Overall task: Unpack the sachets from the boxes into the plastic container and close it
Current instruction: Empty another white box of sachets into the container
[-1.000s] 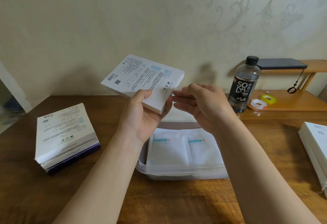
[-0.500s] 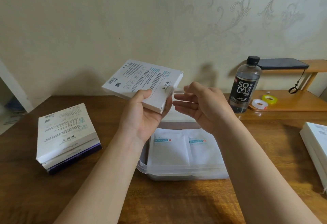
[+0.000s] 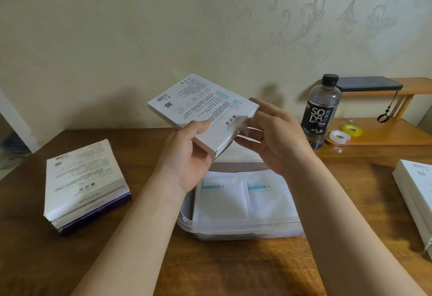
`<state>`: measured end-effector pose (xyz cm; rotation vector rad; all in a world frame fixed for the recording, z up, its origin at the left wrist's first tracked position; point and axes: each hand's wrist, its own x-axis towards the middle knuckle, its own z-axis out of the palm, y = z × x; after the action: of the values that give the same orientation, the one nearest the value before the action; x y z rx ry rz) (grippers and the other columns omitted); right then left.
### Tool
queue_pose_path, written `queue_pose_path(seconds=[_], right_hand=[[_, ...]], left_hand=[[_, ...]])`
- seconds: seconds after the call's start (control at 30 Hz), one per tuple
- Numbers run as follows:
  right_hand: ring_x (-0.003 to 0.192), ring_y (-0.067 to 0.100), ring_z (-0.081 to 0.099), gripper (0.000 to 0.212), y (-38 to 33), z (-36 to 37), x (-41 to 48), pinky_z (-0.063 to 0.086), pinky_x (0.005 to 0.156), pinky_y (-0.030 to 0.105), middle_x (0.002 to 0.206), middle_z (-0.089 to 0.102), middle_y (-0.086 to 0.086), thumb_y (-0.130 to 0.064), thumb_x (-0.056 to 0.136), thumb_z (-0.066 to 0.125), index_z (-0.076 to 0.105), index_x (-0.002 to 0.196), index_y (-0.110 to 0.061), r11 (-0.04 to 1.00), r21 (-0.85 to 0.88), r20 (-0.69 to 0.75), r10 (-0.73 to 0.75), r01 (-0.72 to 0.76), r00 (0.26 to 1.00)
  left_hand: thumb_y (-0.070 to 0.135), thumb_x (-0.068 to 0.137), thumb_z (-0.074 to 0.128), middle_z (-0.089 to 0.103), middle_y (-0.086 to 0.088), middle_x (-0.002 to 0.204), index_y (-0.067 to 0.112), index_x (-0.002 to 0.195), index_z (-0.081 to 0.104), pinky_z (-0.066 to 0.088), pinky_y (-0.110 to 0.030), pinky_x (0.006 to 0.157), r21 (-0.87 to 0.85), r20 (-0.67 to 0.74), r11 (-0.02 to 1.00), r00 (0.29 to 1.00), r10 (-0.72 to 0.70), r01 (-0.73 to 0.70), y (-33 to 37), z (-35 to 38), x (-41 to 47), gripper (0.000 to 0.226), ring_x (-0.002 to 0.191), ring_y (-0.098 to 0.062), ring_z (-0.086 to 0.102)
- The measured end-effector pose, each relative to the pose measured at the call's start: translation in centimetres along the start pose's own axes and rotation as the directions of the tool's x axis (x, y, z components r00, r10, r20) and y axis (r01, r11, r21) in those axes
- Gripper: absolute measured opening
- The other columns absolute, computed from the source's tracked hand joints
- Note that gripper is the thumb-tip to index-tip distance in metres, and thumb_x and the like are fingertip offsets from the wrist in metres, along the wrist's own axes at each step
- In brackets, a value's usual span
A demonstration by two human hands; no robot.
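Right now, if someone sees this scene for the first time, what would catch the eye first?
First, the white box held up at the centre by the left hand, with the right hand open at its end. Just below lies the open plastic container with two white sachets side by side. A stack of boxes sits at the left, a dark soda bottle at the right.

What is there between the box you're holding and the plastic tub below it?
Nothing visible. The left hand holds the white box over the open plastic container, whose top has no lid on it; sachets already lie inside.
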<state>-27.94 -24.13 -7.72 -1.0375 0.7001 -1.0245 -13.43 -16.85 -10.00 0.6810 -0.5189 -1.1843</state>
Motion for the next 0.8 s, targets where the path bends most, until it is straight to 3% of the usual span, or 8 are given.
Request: queue_pose_path(seconds=[0.13, 0.33, 0.5, 0.57, 0.63, 0.7, 0.8], right_hand=[[0.068, 0.020, 0.067, 0.035, -0.2, 0.0, -0.2, 0.057, 0.087, 0.046, 0.085, 0.074, 0.008, 0.006, 0.092, 0.050, 0.066, 0.115, -0.015, 0.999, -0.037, 0.029, 0.001, 0.000, 1.000], [0.073, 0.029, 0.068, 0.037, -0.1, -0.3, 0.2, 0.060, 0.075, 0.043, 0.086, 0.075, 0.018, 0.016, 0.086, 0.042, 0.066, 0.108, 0.000, 0.999, -0.049, -0.044, -0.008, 0.006, 0.999], [0.046, 0.013, 0.060, 0.046, 0.2, -0.3, 0.2, 0.051, 0.058, 0.033, 0.063, 0.070, 0.007, 0.023, 0.083, 0.036, 0.070, 0.105, 0.001, 0.989, -0.137, -0.004, -0.056, 0.055, 0.998], [0.056, 0.018, 0.065, 0.044, 0.0, -0.5, 0.3, 0.052, 0.058, 0.030, 0.075, 0.075, 0.008, 0.016, 0.086, 0.039, 0.075, 0.099, -0.006, 0.982, -0.184, 0.008, -0.040, 0.041, 0.999], [0.069, 0.021, 0.068, 0.035, -0.3, -1.0, 0.3, 0.052, 0.067, 0.031, 0.084, 0.075, 0.006, 0.000, 0.090, 0.046, 0.077, 0.086, -0.014, 0.968, -0.249, 0.007, 0.004, -0.002, 1.000], [0.083, 0.023, 0.070, 0.027, -0.4, -1.7, 0.5, 0.052, 0.077, 0.034, 0.097, 0.075, 0.005, -0.004, 0.090, 0.054, 0.075, 0.100, -0.017, 0.936, -0.351, 0.052, 0.010, 0.009, 0.999], [0.097, 0.024, 0.069, 0.044, -0.2, -2.5, 0.3, 0.054, 0.086, 0.041, 0.113, 0.073, 0.009, 0.008, 0.087, 0.061, 0.067, 0.118, -0.022, 0.904, -0.416, 0.122, -0.047, 0.094, 0.991]], left_hand=[[0.000, 0.095, 0.055, 0.073, -0.009, 0.123, 0.023, 0.131, 0.060, 0.045, -0.053, 0.111, 0.016, -0.005, 1.000, 1.000, -0.008, 0.008, 0.1, 0.0, 0.0, 0.043, 0.118, -0.028, 0.068], [-0.001, 0.096, 0.052, 0.073, -0.005, 0.124, 0.023, 0.131, 0.062, 0.051, -0.049, 0.104, 0.111, 0.004, 0.994, 1.000, -0.010, 0.010, -0.1, 0.4, -0.2, 0.044, 0.117, -0.025, 0.069], [0.002, 0.096, 0.053, 0.076, -0.009, 0.115, 0.017, 0.124, 0.064, 0.056, -0.046, 0.099, 0.026, -0.045, 0.997, 0.996, -0.073, 0.074, 0.2, 0.4, -0.1, 0.034, 0.108, -0.024, 0.073], [0.000, 0.096, 0.052, 0.075, -0.011, 0.117, 0.016, 0.122, 0.064, 0.052, -0.052, 0.103, -0.020, -0.063, 0.997, 0.995, -0.079, 0.078, 0.1, 0.3, 0.1, 0.033, 0.111, -0.028, 0.071], [0.000, 0.096, 0.051, 0.074, -0.013, 0.119, 0.016, 0.126, 0.062, 0.054, -0.055, 0.098, -0.045, -0.063, 0.996, 0.995, -0.083, 0.080, 0.2, 0.2, 0.1, 0.035, 0.114, -0.032, 0.070], [0.004, 0.098, 0.050, 0.073, -0.014, 0.121, 0.017, 0.129, 0.059, 0.055, -0.060, 0.092, -0.031, -0.044, 0.995, 0.994, -0.096, 0.095, 0.3, 0.2, 0.0, 0.035, 0.117, -0.035, 0.068], [0.020, 0.102, 0.050, 0.068, -0.020, 0.128, 0.011, 0.136, 0.055, 0.055, -0.067, 0.087, -0.005, 0.017, 0.984, 0.983, -0.181, 0.181, 0.7, 0.2, -0.1, 0.036, 0.120, -0.040, 0.064]])
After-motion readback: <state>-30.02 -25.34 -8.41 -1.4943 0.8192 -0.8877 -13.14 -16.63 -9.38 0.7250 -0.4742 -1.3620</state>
